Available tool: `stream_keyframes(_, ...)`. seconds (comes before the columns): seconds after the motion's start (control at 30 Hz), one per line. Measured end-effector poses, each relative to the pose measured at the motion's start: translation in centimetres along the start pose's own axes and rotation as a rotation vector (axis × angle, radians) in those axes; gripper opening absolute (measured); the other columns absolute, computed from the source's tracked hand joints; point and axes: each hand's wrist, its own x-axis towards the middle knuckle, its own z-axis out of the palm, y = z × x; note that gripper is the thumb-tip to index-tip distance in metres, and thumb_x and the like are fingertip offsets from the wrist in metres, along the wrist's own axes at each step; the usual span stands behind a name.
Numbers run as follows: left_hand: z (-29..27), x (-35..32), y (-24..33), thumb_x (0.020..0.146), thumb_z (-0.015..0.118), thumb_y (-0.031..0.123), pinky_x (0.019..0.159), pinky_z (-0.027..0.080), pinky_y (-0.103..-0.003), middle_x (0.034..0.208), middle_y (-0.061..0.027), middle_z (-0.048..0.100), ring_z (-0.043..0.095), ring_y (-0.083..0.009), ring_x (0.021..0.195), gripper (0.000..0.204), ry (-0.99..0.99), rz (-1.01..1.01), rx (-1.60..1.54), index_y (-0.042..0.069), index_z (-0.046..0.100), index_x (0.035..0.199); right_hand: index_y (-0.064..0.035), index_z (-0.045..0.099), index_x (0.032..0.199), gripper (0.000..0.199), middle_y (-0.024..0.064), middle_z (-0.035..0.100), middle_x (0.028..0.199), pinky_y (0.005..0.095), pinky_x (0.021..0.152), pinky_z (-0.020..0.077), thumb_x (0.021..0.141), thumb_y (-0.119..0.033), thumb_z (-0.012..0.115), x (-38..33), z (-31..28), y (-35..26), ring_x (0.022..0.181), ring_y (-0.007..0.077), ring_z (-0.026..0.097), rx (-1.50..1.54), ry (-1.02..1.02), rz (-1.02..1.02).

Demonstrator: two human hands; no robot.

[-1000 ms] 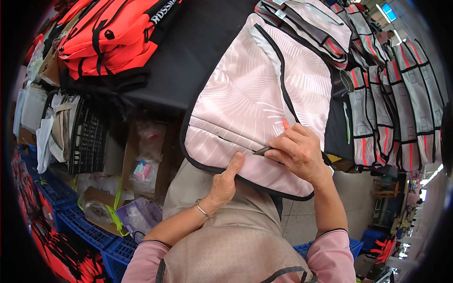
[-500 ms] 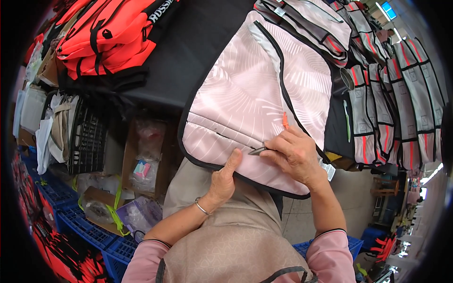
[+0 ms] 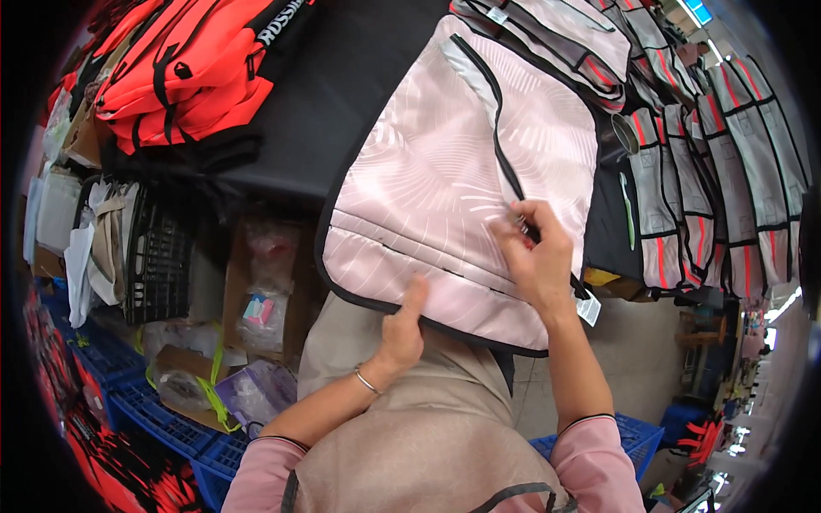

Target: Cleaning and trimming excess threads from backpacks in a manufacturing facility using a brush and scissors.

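Observation:
A pale pink patterned bag panel (image 3: 410, 162) with black edging lies partly on the dark table and partly over my lap. My left hand (image 3: 400, 332) grips its near edge, thumb on top and the other fingers hidden beneath. A zipper (image 3: 489, 81) with black tape runs down the panel's right part. At its near end, my right hand (image 3: 545, 261) is closed, with thumb and forefinger pinched together and slightly blurred. Something small and dark shows among those fingers, too unclear to name. Left of that hand, a seam (image 3: 423, 263) crosses the panel. A white label (image 3: 588, 308) hangs at the right edge.
Red-orange bags (image 3: 184, 81) are piled at the far left of the black table (image 3: 325, 103). More pink pieces (image 3: 556, 43) lie beyond the panel. Grey straps (image 3: 727, 179) hang at the right. A cardboard box (image 3: 295, 325) and blue crates (image 3: 162, 419) stand lower left.
My right hand has moved up from the seam to the zipper's near end. The pointed metal tool that showed in its fingers is no longer plainly visible. My left hand keeps its hold.

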Motion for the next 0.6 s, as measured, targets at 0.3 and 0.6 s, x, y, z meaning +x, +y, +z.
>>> stream_keyframes(0.3,5.8,0.1,5.5,0.089,0.072,0.037,0.093,0.044,-0.028,0.113,-0.0047,0.061,0.056,-0.0144,0.1,0.052,-0.147,-0.459,-0.077,-0.002,0.06,0.121,0.0002,0.061,0.108,0.023,0.0006,0.061,0.086,0.024,0.074,0.047,0.087,-0.008,0.068,-1.2,0.5,2.3,0.081,0.0081,0.057,0.403,-0.218,0.273)
stream_keyframes(0.6,5.9,0.9,6.5,0.092,0.069,0.021,0.106,0.039,-0.03,0.125,-0.0072,0.06,0.054,-0.0158,0.118,0.043,-0.198,-0.525,-0.584,-0.003,0.058,0.126,-0.0028,0.063,0.101,0.026,0.0108,0.063,0.081,0.0312,0.063,0.0492,0.081,-0.013,0.076,-7.3,-5.9,1.9,0.074,0.0236,0.062,-0.085,0.045,-0.134)
